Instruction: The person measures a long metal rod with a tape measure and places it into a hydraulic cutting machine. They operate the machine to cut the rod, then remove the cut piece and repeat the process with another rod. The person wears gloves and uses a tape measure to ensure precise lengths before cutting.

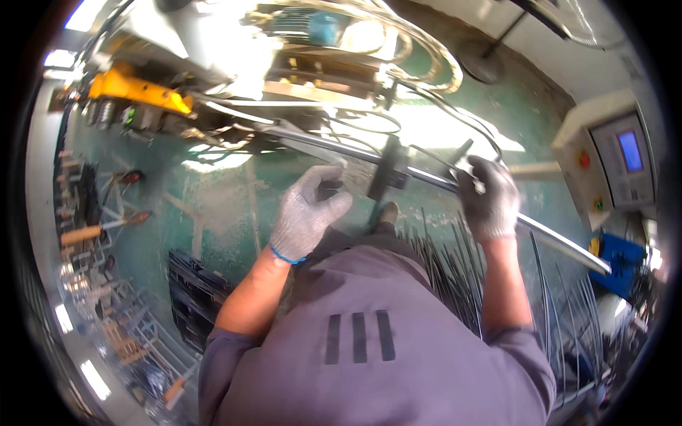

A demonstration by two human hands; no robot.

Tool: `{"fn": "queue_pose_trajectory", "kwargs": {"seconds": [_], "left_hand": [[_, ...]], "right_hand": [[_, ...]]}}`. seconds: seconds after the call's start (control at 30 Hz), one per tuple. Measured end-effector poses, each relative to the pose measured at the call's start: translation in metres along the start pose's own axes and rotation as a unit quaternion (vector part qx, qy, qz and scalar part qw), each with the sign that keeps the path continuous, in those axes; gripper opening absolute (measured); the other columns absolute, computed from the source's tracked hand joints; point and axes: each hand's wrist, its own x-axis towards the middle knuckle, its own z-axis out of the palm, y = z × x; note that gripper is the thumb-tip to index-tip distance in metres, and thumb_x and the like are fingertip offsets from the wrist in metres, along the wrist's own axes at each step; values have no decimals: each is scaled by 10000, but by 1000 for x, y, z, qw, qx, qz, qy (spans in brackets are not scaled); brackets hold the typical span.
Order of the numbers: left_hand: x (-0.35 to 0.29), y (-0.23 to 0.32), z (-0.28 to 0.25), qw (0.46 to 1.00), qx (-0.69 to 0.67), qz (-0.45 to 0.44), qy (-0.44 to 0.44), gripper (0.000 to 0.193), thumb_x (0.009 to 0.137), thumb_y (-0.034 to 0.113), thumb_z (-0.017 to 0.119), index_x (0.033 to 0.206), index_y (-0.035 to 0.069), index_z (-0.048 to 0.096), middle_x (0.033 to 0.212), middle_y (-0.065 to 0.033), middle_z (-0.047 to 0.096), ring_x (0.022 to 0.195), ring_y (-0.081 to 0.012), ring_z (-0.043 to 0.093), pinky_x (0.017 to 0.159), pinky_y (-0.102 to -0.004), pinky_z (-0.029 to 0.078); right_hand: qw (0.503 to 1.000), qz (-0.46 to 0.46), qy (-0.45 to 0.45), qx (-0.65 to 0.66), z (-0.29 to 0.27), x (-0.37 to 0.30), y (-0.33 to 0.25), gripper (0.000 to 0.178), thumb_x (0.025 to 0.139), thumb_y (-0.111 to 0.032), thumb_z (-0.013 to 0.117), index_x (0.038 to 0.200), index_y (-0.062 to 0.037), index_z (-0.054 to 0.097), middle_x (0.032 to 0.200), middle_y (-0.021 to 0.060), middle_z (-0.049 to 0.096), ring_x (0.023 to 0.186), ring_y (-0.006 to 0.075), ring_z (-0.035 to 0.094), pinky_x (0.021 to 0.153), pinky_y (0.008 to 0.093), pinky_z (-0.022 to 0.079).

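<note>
My left hand (309, 209), in a pale grey knit glove with a blue cuff edge, is raised in front of my body. Its fingers curl, but a gap shows between thumb and fingertips, with nothing seen in it. A long shiny metal tube (561, 243) slants from the machine down to the right. My right hand (490, 199), also gloved, is closed around this tube, its fingertips somewhat blurred. Between the hands, a dark upright bracket (386, 167) stands where the tube passes.
A machine with a yellow arm (138, 91) and hoses is ahead. At right stands a control box (618, 160) with a lit screen, near a blue bin (619, 266). Thin rods (455, 270) stand bundled beside me; dark bars (195, 295) are stacked at left.
</note>
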Motion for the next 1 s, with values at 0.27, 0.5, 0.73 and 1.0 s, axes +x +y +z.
{"fn": "queue_pose_trajectory", "kwargs": {"seconds": [0.27, 0.5, 0.73, 1.0], "left_hand": [[-3, -37, -200, 899, 298, 152, 282, 377, 917, 92, 820, 1264, -23, 730, 1200, -185, 764, 1122, -311, 772, 979, -412, 616], [27, -5, -447, 761, 471, 263, 360, 391, 888, 148, 837, 1238, 3, 740, 1258, -203, 753, 1224, -412, 691, 1107, -489, 547], [89, 47, -613, 716, 584, 223, 312, 602, 911, 208, 828, 1459, 18, 667, 1542, -229, 637, 1438, -421, 582, 1246, -493, 450], [154, 22, -700, 734, 611, 190, 227, 702, 902, 314, 826, 1523, 48, 634, 1591, -243, 590, 1448, -459, 543, 1251, -509, 445]], "right_hand": [[952, -11, 241, 188, 8, -30, -111, 187, 1036, 60, 716, 1218, 62, 758, 1093, 111, 771, 978, 180, 714, 907, 334, 582], [961, -52, 146, 228, 98, -52, -262, 160, 952, 76, 769, 1097, 9, 785, 955, 135, 752, 855, 258, 714, 797, 347, 563], [993, -49, 91, 51, 143, -94, -351, 148, 933, -5, 811, 1079, -30, 802, 951, 135, 777, 856, 266, 766, 785, 372, 598], [996, 0, 52, 77, 222, -32, -393, 121, 954, -96, 820, 1064, -44, 822, 980, 147, 800, 855, 290, 775, 798, 388, 603]]}}
